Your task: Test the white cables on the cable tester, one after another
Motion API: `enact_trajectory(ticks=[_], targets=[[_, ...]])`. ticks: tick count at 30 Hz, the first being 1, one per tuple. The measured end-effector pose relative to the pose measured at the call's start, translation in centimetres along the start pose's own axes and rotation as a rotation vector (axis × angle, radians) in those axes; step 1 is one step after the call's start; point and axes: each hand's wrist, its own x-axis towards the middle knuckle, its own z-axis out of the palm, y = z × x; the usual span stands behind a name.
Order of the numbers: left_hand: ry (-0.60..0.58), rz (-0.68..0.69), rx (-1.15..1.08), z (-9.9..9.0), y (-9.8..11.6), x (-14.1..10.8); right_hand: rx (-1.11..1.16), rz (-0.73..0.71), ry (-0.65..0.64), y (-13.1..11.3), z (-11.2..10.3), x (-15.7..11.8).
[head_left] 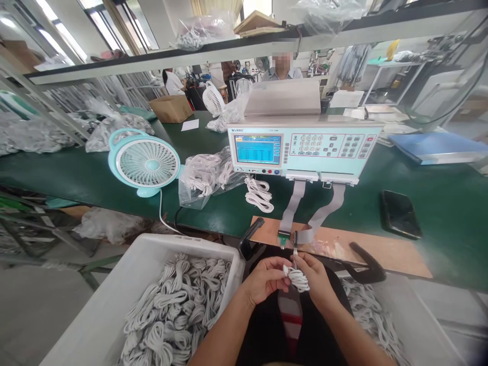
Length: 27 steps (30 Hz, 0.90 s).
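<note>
A coiled white cable (298, 280) is between my two hands, below the front edge of the bench. My left hand (269, 277) pinches a white connector end of it. My right hand (310, 274) is closed on the cable's other side, its fingertips by a plug at the right ribbon cable's end. Two small test boards hang at the plank's edge: a green board (282, 240) on the left and a dark connector (296, 239) on the right. Grey ribbon cables (293, 206) link them to the tester (305, 147), whose screen is lit blue.
A white bin (152, 244) of bundled cables stands at left; more bundles (371, 310) lie at right. On the green bench are a fan (150, 162), bagged cables (202, 178), a loose cable bundle (259, 194), a phone (400, 213) and a blue folder (438, 147). A person sits opposite.
</note>
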Motion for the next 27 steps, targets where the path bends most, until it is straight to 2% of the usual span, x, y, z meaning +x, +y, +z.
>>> enact_trajectory(ticks=[3, 6, 9, 13, 17, 20, 27], targets=[[0.087, 0.047, 0.010, 0.6, 0.1, 0.0, 0.060, 0.031, 0.032, 0.0, 0.4, 0.1], [0.254, 0.135, 0.070, 1.4, -0.6, 0.7, 0.098, 0.039, 0.040, -0.1, 0.7, 0.1], [0.399, 0.237, 0.293, 1.7, -1.4, 1.5, 0.097, 0.057, 0.009, 0.0, 0.6, 0.1], [0.411, 0.345, 0.646, 1.5, -1.6, 1.8, 0.080, 0.064, 0.006, 0.5, 0.0, 0.3], [0.503, 0.546, 0.754, 1.7, -1.5, 1.8, 0.079, 0.048, 0.001, 0.9, -0.4, 0.7], [0.580, 0.545, 0.708, 2.0, -1.7, 2.1, 0.069, 0.030, -0.006, 0.8, -0.4, 0.8], [0.668, 0.488, 0.645, 2.2, -2.3, 3.1, 0.044, 0.046, 0.002, 0.5, -0.4, 0.7]])
